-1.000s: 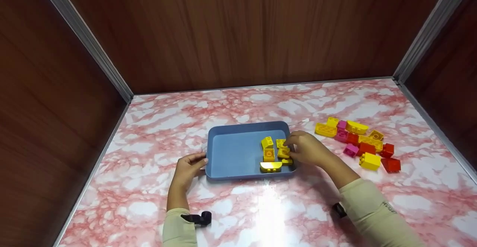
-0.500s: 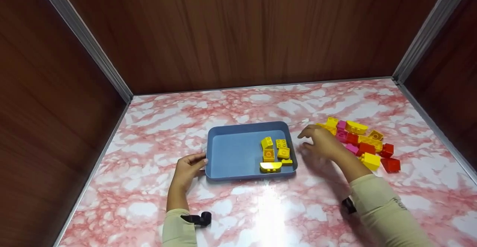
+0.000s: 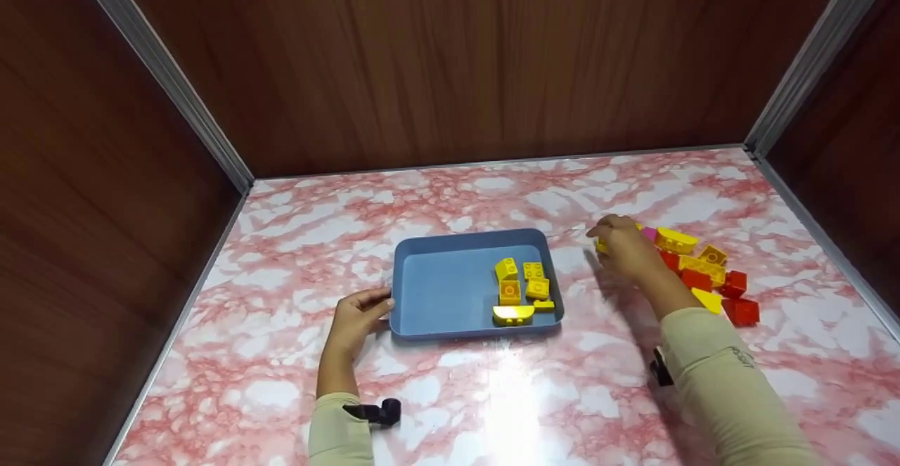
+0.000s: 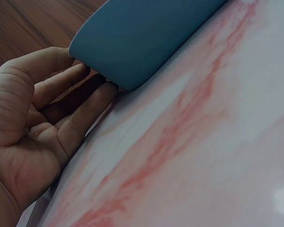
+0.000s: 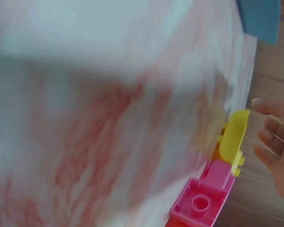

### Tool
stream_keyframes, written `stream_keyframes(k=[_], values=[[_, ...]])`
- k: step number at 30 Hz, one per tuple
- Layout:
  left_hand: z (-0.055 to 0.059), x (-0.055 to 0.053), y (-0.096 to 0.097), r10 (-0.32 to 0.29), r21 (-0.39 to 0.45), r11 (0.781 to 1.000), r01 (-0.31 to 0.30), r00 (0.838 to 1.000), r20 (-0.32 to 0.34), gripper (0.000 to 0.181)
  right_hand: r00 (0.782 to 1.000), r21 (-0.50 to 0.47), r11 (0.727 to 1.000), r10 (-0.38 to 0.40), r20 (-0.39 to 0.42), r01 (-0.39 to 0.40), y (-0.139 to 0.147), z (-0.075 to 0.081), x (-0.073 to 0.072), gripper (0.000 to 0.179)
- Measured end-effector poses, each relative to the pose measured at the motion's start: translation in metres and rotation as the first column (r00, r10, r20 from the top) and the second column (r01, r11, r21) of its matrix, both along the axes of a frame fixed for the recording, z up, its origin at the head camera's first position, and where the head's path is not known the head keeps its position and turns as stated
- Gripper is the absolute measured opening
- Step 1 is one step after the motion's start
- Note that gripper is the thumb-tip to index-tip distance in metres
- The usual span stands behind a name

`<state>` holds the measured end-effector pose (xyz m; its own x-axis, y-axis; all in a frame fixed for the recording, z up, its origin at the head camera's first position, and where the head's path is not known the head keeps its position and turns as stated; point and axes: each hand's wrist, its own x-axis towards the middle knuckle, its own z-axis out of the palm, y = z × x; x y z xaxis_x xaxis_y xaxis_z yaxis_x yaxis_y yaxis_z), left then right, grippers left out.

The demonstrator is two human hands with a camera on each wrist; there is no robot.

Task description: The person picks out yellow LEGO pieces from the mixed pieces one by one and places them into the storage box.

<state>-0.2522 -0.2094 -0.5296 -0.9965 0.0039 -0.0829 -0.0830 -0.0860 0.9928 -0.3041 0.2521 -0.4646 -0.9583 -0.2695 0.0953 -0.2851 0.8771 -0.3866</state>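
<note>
tray (image 3: 446, 290) 1 | yellow blocks (image 3: 537, 288) 12 | red blocks (image 3: 696, 281) 4 | pink blocks (image 5: 217, 174) 2 visible

A blue tray (image 3: 443, 283) stands on the tabletop (image 3: 281, 241) with red-and-white marble pattern. In the tray, along its right side, there are six yellow blocks (image 3: 511, 292). The left hand (image 3: 356, 320) holds the tray at its left wall. To the right of the tray lies a group of yellow, red and pink blocks (image 3: 697, 280); the right hand (image 3: 627, 249) is over its end nearest to the tray, and partly hides it. Behind the tray rises a dark wood-patterned wall (image 3: 492, 65).
</note>
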Motion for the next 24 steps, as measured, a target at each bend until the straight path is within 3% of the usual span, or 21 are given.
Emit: stream_keyframes(k=[4, 15, 24], values=[[0.000, -0.001, 0.002, 0.002, -0.014, 1.000, -0.002, 1.000, 0.006, 0.033, 1.000, 0.064, 0.998, -0.017, 0.025, 0.015, 0.007, -0.001, -0.005, 0.043], [-0.001, -0.002, 0.003, 0.012, 0.017, 1.000, -0.013, 1.000, 0.006, 0.033, 0.975, 0.020, 0.995, -0.103, 0.196, 0.102, 0.016, 0.000, -0.012, 0.047], [-0.001, -0.002, 0.002, 0.020, 0.016, 1.000, -0.020, 0.999, 0.026, 0.031, 0.995, 0.038, 0.999, -0.034, 0.092, 0.031, 0.017, 0.001, -0.010, 0.042]])
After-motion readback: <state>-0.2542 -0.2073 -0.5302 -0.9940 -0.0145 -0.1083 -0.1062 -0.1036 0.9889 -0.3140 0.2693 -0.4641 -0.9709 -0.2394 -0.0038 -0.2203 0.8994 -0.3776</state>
